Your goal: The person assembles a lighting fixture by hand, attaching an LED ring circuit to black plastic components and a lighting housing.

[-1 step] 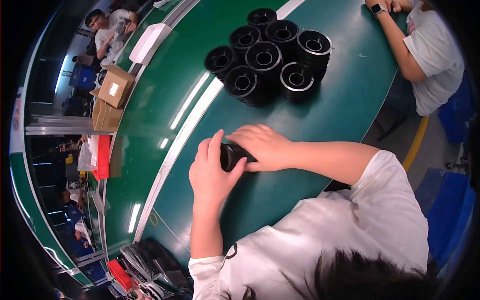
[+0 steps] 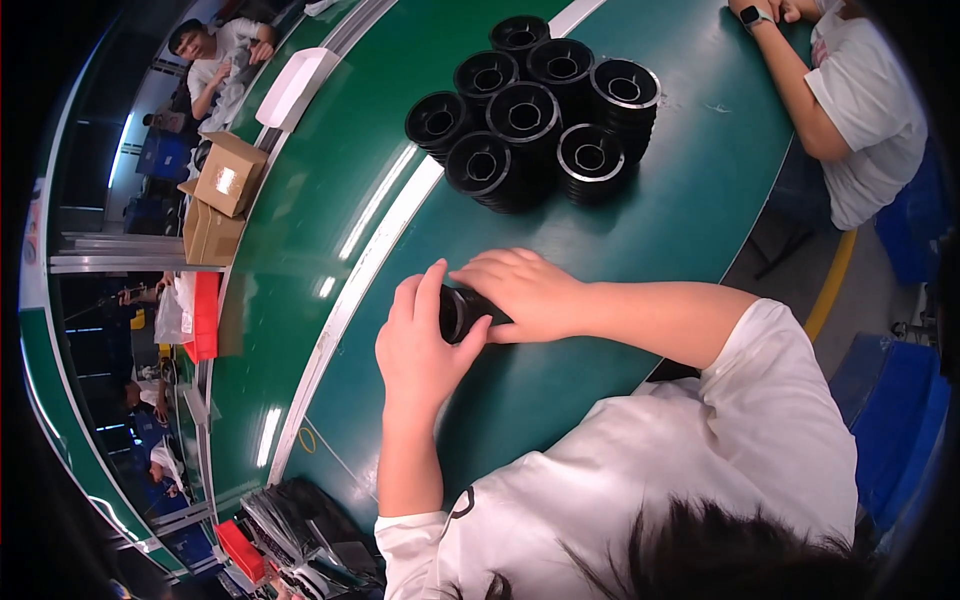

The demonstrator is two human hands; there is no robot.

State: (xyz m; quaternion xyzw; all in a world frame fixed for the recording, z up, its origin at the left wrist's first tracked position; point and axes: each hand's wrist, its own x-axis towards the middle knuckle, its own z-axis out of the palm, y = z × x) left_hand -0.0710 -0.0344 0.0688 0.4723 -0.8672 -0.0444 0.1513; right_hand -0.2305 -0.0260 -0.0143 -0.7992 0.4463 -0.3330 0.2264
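Observation:
Between my hands, low over the green table, is a black round hollow part (image 2: 456, 314), tipped so its dark opening faces left. My left hand (image 2: 418, 335) is curled around its left side, with the thumb at its lower edge and fingers at the upper edge. From the right, my right hand (image 2: 530, 295) wraps over it and hides most of that side. Farther up the table stand several stacks of black ring-shaped parts (image 2: 525, 112), each with an open middle; some have a shiny rim, such as the nearest right stack (image 2: 591, 152).
A glossy green belt (image 2: 300, 240) runs along the left behind a pale rail (image 2: 375, 245). Beyond it are cardboard boxes (image 2: 226, 180), a white tray (image 2: 292, 90) and a red bin (image 2: 205, 315). A yellow loop (image 2: 308, 441) lies near black bags (image 2: 310, 525). Another person's arm (image 2: 800, 95) rests at the far right.

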